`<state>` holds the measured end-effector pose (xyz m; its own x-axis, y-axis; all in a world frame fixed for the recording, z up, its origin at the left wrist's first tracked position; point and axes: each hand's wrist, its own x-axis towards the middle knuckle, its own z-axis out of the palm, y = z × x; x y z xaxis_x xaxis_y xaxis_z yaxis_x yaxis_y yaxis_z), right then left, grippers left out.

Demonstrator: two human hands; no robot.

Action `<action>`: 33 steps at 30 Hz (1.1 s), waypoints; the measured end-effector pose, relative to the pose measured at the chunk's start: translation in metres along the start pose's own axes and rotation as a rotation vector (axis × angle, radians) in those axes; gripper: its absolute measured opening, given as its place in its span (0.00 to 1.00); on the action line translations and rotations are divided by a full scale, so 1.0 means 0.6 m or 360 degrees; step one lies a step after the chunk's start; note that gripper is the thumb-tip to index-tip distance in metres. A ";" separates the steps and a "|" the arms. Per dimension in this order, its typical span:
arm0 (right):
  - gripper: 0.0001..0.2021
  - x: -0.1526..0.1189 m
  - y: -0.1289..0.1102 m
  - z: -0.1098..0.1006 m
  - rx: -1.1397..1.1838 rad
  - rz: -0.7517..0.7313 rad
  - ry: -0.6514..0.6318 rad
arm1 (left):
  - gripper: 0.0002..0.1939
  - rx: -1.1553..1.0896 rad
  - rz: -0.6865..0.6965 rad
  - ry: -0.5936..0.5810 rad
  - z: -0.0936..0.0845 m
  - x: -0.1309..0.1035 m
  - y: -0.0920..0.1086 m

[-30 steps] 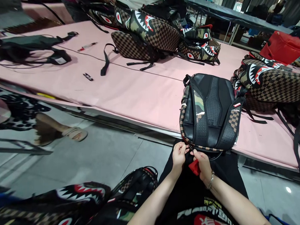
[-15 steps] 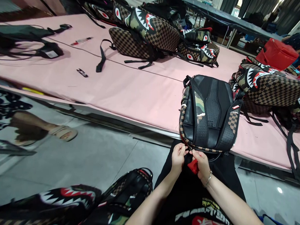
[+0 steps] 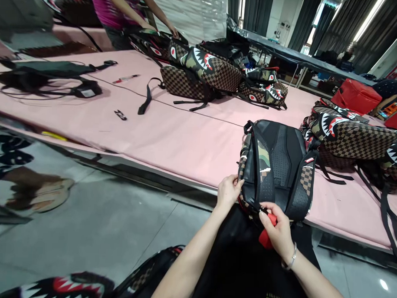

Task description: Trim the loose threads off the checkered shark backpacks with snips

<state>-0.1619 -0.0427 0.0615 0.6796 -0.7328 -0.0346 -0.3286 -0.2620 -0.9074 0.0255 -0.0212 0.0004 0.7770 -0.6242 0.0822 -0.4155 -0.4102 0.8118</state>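
Observation:
A black backpack (image 3: pixel 278 165) with checkered and camouflage patches lies at the table's front edge, its padded back and straps facing up. My left hand (image 3: pixel 228 191) pinches the backpack's lower left side edge. At the bottom edge, my right hand (image 3: pixel 278 228) is closed around a small red object (image 3: pixel 265 239), with thumb and fingers near a strap end at the bag's lower corner. What exactly the red object is cannot be made out.
Shark-mouth backpacks lie at the table's back (image 3: pixel 217 71) and right (image 3: pixel 355 135). Small snips (image 3: pixel 120 115) and a red pen (image 3: pixel 126 79) rest on the pink table (image 3: pixel 172 143). More bags (image 3: pixel 66 288) sit low at left. A person in pink (image 3: pixel 122 7) handles bags behind.
My hands have moved apart: the left went up along the bag's side, the right moved slightly right with the red object. The view has tilted up, showing more of the person behind.

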 end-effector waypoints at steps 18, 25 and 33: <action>0.17 0.056 0.011 -0.044 -0.1371 -0.0406 -0.0337 | 0.08 -0.0405 0.0143 -0.0051 -0.005 -0.119 0.014; 0.15 0.072 0.018 -0.049 -0.1428 -0.0373 -0.0515 | 0.10 -0.1231 -0.0446 -0.0226 0.028 -0.101 -0.003; 0.15 0.078 0.022 -0.058 -0.1348 -0.0390 -0.0618 | 0.12 -0.1436 -0.0613 -0.0222 0.028 -0.100 0.006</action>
<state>-0.1572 -0.1025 0.0622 0.9119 -0.3787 -0.1584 -0.4100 -0.8580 -0.3094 -0.0303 0.0037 -0.0115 0.6967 -0.6508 -0.3018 0.4151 0.0226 0.9095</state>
